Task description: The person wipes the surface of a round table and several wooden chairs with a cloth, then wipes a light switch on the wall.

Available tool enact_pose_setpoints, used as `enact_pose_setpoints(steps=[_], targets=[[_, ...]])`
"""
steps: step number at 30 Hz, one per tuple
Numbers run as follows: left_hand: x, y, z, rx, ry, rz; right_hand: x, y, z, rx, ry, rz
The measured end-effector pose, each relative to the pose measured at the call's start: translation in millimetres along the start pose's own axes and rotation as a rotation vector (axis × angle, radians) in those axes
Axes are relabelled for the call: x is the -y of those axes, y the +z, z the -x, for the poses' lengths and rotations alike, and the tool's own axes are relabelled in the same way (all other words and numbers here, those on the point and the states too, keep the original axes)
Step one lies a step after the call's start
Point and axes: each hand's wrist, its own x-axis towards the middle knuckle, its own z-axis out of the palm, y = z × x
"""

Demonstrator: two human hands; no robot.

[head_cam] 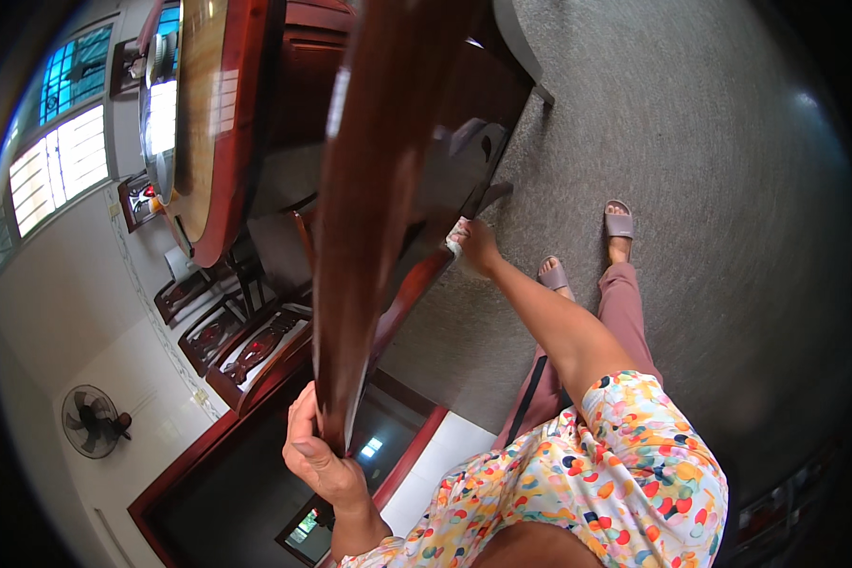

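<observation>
My left hand (pixel 326 454) is wrapped around the lower end of a long, dark polished wooden rail (pixel 369 213), thumb on the near side. This rail looms close to the camera and hides part of the room behind it. Farther off, my right hand (pixel 477 245) pinches a pale, patterned cloth (pixel 458 234). The cloth touches a lower reddish-brown wooden bar (pixel 419 284), near a dark furniture leg (pixel 495 193). A glossy dark wooden panel (pixel 461 153) spans the space between rail and leg. Whether all these parts form one piece of furniture, I cannot tell.
A wooden table (pixel 206 135) with a light top stands at the upper left. Carved wooden chairs (pixel 263 348) line up beyond it. A fan (pixel 91 420) is at the far left. My sandaled feet (pixel 619 224) rest on the grey speckled floor (pixel 703 177).
</observation>
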Motion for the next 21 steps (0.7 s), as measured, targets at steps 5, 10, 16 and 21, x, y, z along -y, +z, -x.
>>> enact_pose_setpoints(steps=[5, 10, 16, 21], targets=[[3, -1, -1, 0.052, 0.020, -0.039, 18, 8, 5, -0.061, -0.138, 0.298], [6, 0, -1, 0.070, 0.069, -0.040, 123, 28, 105, 0.000, -0.276, -0.189], [8, 1, 1, 0.022, 0.093, -0.015, 140, 8, 94, 0.020, -0.382, 0.006], [1, -1, 2, 0.052, 0.057, -0.042, 28, 8, 12, 0.093, -0.360, 0.611]])
